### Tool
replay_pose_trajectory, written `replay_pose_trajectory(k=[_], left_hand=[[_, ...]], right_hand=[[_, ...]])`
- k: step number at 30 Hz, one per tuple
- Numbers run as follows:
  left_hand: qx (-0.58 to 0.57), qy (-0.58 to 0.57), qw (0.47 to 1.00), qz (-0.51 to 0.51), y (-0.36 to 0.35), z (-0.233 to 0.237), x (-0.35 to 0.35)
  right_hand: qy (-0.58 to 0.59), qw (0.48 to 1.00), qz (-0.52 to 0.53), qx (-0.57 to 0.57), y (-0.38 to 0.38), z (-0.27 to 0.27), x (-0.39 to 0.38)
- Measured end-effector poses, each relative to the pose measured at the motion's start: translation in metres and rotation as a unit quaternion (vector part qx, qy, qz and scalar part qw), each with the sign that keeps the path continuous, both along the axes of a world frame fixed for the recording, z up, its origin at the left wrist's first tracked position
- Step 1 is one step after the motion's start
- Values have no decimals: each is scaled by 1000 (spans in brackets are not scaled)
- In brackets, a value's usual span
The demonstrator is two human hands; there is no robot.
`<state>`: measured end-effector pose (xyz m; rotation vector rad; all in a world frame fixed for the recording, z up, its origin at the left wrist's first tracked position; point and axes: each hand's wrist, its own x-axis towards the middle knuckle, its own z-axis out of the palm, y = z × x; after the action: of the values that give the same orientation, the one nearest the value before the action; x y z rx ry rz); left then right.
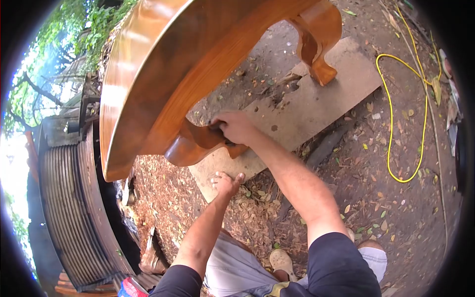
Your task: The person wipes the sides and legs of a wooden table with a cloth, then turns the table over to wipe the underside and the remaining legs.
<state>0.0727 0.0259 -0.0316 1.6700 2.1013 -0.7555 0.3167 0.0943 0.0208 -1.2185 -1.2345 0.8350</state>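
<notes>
A varnished wooden table (198, 69) with a curved apron and scrolled legs stands on a flat, stained board (316, 106). My right hand (235, 127) is at the near curved leg (190, 146), its fingers curled in against the wood. A dark patch shows by those fingertips; whether it is a small pad, a cloth or just shadow I cannot make out. Lower down, my left hand (227, 184) rests on the board's near edge with its fingers apart and nothing in it. Further along the board stands another scrolled leg (321, 47).
A yellow cord (391, 119) loops over the dirt on the right. To the left are corrugated metal sheets (67, 208) and a heap of wood shavings (163, 193). My shoe (282, 260) is on leaf-strewn ground below. Fallen leaves lie all around.
</notes>
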Motion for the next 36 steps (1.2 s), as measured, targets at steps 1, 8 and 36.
replay_pose_trajectory(k=[1,8,36], left_hand=[[-1,3,1000,7,-2,2,-1],[14,6,1000,21,-2,2,8],[10,-22,999,23,-1,6,5]], right_hand=[[-36,996,-11,81,2,6,-1],[-3,992,12,-122,-5,-33,3],[-71,962,22,-262,-26,-79,-10]])
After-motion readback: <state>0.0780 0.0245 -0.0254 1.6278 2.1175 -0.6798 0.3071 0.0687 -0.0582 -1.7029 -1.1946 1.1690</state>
